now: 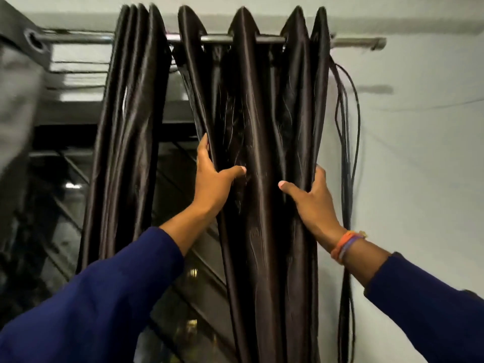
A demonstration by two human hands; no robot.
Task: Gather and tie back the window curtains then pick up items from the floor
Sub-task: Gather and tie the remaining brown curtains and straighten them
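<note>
A dark brown satin curtain panel (258,106) hangs in folds from a metal rod (356,43) in front of me. My left hand (212,176) holds its left edge, fingers behind the cloth and thumb across the front. On the panel's right edge my right hand (311,197) grips the folds, fingers wrapped behind and thumb pressing the front. The two hands squeeze the folds between them. A second dark panel (125,127) hangs bunched to the left, apart from both hands.
Black cables (347,158) dangle down the white wall (419,166) just right of the curtain. Behind the panels is a dark window with a diagonal grille (178,195). A grey curtain with an eyelet (23,82) hangs blurred at the far left.
</note>
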